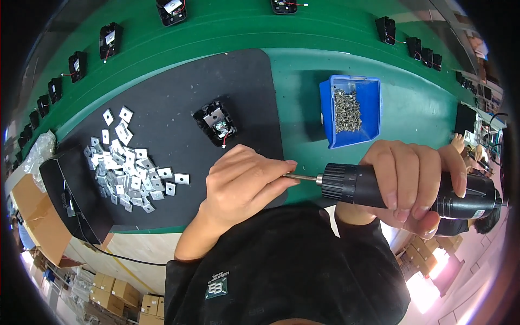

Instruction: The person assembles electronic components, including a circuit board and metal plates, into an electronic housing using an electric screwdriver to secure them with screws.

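In my right hand (406, 176) lies a black electric screwdriver (341, 183), held level with its bit toward the left. My left hand (244, 181) is closed in a pinch, thumb and forefinger at the tip of the screwdriver bit (306, 177). Whether a small screw sits between those fingertips is hidden. Beyond my left hand, on the black mat, stands an open black plastic housing (215, 123) with a metal plate, a small circuit part and a short wire with a white connector. A blue bin (370, 116) of small metal screws (348, 111) is beyond the screwdriver.
Loose square metal plates with holes (130, 168) are heaped on the mat's left (173, 97). A black box (76, 197) stands at the mat's left edge. More black housings (110, 40) line the green surface (227, 38) at the back. Another person's hands (458, 143) show far right.
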Action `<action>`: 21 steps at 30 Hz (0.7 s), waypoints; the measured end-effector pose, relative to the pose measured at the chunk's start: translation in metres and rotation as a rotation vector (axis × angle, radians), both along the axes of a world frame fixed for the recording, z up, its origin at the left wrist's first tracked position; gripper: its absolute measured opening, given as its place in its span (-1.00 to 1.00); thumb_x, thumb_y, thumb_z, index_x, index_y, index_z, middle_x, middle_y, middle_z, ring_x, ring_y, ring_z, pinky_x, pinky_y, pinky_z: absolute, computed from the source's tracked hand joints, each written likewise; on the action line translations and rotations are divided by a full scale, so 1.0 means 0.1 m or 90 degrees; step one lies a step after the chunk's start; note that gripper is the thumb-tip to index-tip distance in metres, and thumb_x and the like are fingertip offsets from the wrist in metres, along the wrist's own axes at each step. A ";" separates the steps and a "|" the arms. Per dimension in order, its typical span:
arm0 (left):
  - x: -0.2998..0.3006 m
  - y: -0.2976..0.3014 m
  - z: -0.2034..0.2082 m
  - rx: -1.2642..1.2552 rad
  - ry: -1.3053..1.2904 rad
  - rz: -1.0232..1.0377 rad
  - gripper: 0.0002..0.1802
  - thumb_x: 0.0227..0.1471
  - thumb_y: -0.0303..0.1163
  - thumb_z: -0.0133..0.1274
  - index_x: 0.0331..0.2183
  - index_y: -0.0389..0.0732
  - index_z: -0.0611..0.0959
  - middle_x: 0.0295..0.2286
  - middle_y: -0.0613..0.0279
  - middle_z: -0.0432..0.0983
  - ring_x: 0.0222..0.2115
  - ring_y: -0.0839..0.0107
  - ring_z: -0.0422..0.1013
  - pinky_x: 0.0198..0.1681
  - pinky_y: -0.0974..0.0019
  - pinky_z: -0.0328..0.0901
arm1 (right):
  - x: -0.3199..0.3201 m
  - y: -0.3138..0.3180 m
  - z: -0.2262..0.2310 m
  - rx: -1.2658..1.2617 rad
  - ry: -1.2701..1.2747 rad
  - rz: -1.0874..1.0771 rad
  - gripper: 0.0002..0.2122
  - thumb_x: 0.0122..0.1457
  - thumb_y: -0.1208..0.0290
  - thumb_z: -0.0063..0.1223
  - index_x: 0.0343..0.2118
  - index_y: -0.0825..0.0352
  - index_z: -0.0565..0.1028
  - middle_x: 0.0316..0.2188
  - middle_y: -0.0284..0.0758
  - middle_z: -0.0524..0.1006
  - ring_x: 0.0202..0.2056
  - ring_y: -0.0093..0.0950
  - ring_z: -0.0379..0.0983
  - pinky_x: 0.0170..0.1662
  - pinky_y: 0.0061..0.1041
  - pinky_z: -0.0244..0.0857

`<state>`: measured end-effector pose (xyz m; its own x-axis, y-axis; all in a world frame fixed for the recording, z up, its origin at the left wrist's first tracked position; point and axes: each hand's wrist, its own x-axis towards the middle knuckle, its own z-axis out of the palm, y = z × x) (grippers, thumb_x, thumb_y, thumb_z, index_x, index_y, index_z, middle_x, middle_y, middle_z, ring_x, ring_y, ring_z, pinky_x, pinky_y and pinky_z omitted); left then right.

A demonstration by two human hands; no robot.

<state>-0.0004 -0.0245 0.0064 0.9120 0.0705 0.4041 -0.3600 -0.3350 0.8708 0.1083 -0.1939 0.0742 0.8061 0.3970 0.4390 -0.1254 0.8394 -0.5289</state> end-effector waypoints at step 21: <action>-0.11 0.04 -0.18 -0.009 -0.069 0.017 -0.65 -0.27 -0.20 0.37 -0.50 -0.21 0.61 -0.61 0.32 0.55 -0.59 0.40 0.48 -0.53 0.38 0.25 | -0.08 0.05 0.01 -0.049 0.019 0.040 -0.62 -0.02 0.59 0.26 -0.14 0.19 0.38 -0.56 -0.47 0.45 -0.55 -0.62 0.44 -0.36 -0.61 0.37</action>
